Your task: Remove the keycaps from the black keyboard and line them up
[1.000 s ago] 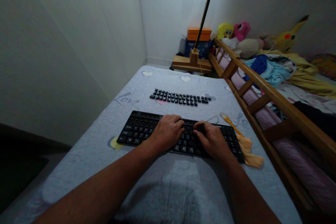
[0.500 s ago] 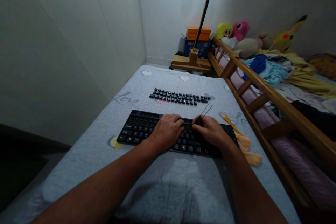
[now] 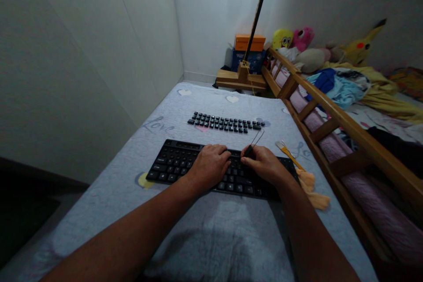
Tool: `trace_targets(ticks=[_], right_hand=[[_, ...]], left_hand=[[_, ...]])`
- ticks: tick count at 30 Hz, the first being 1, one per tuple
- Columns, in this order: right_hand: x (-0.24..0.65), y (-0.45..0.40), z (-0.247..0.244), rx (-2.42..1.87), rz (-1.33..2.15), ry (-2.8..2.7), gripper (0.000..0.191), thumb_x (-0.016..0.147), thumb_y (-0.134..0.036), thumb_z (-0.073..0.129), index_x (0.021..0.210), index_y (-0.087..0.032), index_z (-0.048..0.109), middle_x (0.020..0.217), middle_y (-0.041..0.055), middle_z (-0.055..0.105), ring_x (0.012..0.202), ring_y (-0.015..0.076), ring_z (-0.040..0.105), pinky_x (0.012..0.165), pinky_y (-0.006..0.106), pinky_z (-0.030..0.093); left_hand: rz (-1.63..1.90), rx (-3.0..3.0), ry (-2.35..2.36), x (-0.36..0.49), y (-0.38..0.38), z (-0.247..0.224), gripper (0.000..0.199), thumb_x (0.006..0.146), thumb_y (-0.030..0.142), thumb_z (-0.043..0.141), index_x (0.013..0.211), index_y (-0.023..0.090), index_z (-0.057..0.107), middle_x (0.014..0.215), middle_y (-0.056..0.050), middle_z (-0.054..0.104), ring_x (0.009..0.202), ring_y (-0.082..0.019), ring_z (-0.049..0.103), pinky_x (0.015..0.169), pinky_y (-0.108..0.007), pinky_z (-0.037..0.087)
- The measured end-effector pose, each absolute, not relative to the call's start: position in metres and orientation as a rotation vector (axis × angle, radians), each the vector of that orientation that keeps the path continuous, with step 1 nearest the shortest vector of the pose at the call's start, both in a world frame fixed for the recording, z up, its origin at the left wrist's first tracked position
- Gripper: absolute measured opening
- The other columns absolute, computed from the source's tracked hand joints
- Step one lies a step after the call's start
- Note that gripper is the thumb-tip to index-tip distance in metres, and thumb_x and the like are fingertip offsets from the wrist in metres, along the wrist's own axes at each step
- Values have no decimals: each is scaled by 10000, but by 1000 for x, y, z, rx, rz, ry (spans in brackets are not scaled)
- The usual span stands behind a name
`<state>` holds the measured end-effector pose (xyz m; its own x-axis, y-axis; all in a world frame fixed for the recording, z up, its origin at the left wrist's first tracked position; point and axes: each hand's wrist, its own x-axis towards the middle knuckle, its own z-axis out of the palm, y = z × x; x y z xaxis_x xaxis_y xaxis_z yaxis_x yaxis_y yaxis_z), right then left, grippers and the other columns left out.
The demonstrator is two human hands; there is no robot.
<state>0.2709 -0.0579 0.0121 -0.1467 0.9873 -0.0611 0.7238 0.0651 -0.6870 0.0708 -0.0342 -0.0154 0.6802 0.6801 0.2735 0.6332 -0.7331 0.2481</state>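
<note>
A black keyboard [image 3: 175, 163] lies on the patterned bed cover, its upper left part showing bare key positions. My left hand [image 3: 212, 164] rests on the middle of the keyboard, fingers bent and close together; whether it holds anything is hidden. Just right of it, over the keyboard, my right hand [image 3: 262, 163] is closed round the dark handle of a wire key puller [image 3: 250, 151], whose two thin wires point up and away. Beyond the keyboard, loose black keycaps [image 3: 221, 124] lie in several rows.
A yellow-handled brush [image 3: 291, 156] and an orange cloth [image 3: 315, 194] lie right of the keyboard. A wooden bed rail [image 3: 333, 112] runs along the right side. Behind the bed stands a wooden lamp base [image 3: 241, 79] near stacked boxes [image 3: 249, 42].
My right hand has shifted very slightly left, and the puller's wires have moved left and tilt a little differently. My left hand has hardly moved.
</note>
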Motion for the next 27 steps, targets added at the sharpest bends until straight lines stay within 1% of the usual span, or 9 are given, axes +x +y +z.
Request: trace_targets(ticks=[3, 5, 11, 15, 19, 23, 27], right_hand=[[268, -68, 9, -1678, 760, -1913, 115, 798, -239, 576, 872, -177, 638, 707, 4, 644, 657, 156, 582, 628, 258, 419], [266, -77, 7, -1663, 728, -1901, 118, 801, -227, 566, 886, -178, 632, 711, 0, 640, 646, 150, 576, 637, 259, 426], [262, -89, 3, -1607, 606, -1939, 113, 751, -137, 576, 830, -185, 640, 787, 15, 659, 741, 164, 604, 707, 269, 451], [262, -90, 2, -1605, 512, -2014, 46, 782, -190, 627, 826, -181, 637, 819, 33, 675, 780, 184, 614, 743, 298, 458], [262, -91, 1, -1625, 505, -2031, 74, 808, -179, 621, 876, -183, 651, 891, 50, 704, 840, 197, 637, 789, 320, 468], [262, -91, 0, -1646, 483, -2028, 64, 789, -183, 642, 851, -188, 654, 876, 49, 705, 832, 201, 642, 771, 313, 472], [261, -92, 0, -1661, 434, -1981, 36, 793, -202, 612, 802, -188, 643, 803, 34, 693, 764, 188, 635, 729, 294, 463]], left_hand=[[535, 2756, 1076, 71, -34, -15, 172, 910, 232, 534, 1017, 164, 650, 1078, -79, 656, 1029, -240, 593, 931, -405, 456], [537, 2754, 1076, 70, -35, -16, 175, 912, 240, 533, 1015, 165, 652, 1086, -80, 657, 1031, -241, 595, 937, -411, 457], [542, 2755, 1093, 70, -35, -17, 175, 906, 246, 546, 1019, 167, 654, 1102, -88, 658, 1052, -245, 597, 943, -421, 460], [534, 2754, 1100, 71, -35, -16, 175, 910, 241, 534, 1013, 170, 656, 1100, -86, 659, 1046, -246, 600, 943, -422, 459], [520, 2756, 1104, 71, -36, -16, 171, 907, 238, 536, 1012, 172, 654, 1102, -86, 655, 1041, -244, 598, 936, -416, 460], [542, 2757, 1104, 70, -36, -18, 168, 905, 238, 539, 1017, 177, 649, 1092, -89, 652, 1053, -239, 590, 947, -415, 449], [549, 2764, 1098, 70, -36, -19, 168, 908, 242, 534, 1013, 177, 648, 1088, -89, 650, 1045, -239, 590, 945, -417, 449]])
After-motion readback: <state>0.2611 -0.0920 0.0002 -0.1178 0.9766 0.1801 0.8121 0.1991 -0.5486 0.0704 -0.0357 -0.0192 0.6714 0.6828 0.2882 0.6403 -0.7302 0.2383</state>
